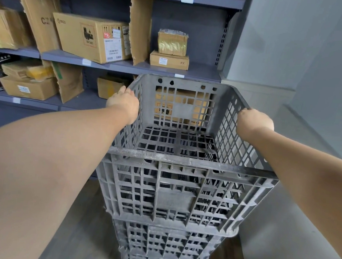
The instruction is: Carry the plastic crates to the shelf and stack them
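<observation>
A dark grey latticed plastic crate sits on top of a stack of like crates in front of the grey shelf unit. It is empty inside. My left hand grips the crate's left rim, fingers curled over the edge. My right hand grips the right rim the same way. Both arms reach forward from the bottom corners of the view. The stack's lower part runs out of the frame at the bottom.
Cardboard boxes fill the shelves, some leaning, and one box shows through the crate's far wall. A pale wall stands right of the shelf. Grey floor lies around the stack.
</observation>
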